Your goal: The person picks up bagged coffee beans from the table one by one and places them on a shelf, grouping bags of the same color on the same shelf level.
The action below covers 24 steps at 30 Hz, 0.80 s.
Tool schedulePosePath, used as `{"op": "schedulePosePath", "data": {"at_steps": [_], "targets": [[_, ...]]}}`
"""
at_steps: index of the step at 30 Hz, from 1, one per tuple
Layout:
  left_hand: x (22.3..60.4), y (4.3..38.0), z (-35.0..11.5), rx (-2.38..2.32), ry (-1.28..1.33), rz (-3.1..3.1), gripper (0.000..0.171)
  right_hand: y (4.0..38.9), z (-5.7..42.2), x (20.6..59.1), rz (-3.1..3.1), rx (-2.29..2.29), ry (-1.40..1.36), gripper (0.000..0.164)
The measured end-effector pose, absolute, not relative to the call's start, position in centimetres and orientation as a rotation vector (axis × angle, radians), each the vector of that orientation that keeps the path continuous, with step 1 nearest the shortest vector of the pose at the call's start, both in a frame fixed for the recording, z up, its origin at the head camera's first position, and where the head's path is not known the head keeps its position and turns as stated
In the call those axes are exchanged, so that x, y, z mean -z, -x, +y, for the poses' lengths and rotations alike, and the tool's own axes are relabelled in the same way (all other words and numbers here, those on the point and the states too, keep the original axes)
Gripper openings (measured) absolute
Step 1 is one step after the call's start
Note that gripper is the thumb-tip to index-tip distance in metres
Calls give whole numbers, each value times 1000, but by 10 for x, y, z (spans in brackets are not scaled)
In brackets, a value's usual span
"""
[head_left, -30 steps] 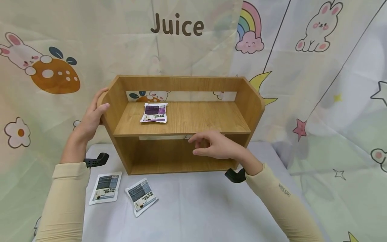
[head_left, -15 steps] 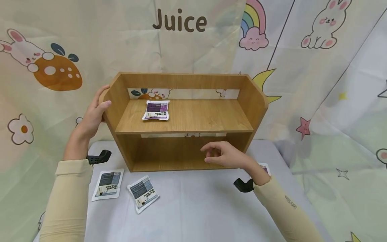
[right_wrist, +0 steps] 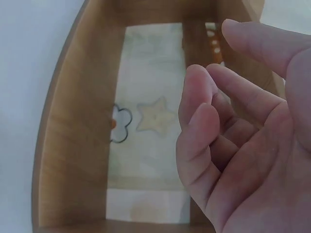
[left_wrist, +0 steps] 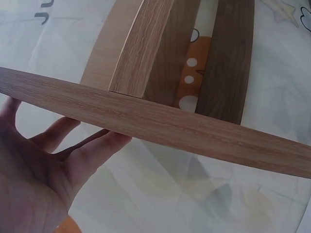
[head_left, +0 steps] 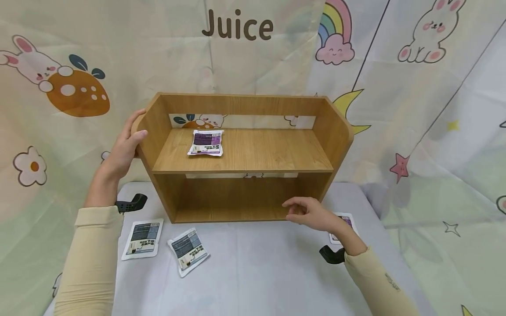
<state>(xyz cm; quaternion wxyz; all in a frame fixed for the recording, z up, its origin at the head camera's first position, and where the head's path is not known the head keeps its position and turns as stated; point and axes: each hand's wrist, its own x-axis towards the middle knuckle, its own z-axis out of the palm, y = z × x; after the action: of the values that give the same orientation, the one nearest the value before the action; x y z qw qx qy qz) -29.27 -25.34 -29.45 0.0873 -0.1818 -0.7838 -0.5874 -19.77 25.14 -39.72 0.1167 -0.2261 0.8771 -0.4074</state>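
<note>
A two-tier wooden shelf stands at the back of the table. Against the outside of its left side panel rests my left hand, fingertips touching the wood and thumb near the front edge. My right hand hovers in front of the lower tier's right end, its fingers loosely bent with nothing between them, as the right wrist view also shows. On the upper tier, toward the left, lies a white packet with a purple label.
Two white packets with dark blue-grey labels, one at the left and one more central, lie on the white tabletop. A purple-labelled packet lies right of the shelf, partly hidden by my right forearm. A printed cloth hangs behind.
My right hand has moved right and down, away from the shelf's middle, and the packet at the right has come into view. My left hand stays at the side panel; the head view shifts slightly.
</note>
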Motion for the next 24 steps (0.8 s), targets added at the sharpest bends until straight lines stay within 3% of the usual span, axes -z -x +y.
{"op": "schedulePosePath", "data": {"at_steps": [24], "targets": [[290, 293, -253, 1673, 521, -2386, 56, 184, 314, 420, 2571, 1146, 501, 33]]}}
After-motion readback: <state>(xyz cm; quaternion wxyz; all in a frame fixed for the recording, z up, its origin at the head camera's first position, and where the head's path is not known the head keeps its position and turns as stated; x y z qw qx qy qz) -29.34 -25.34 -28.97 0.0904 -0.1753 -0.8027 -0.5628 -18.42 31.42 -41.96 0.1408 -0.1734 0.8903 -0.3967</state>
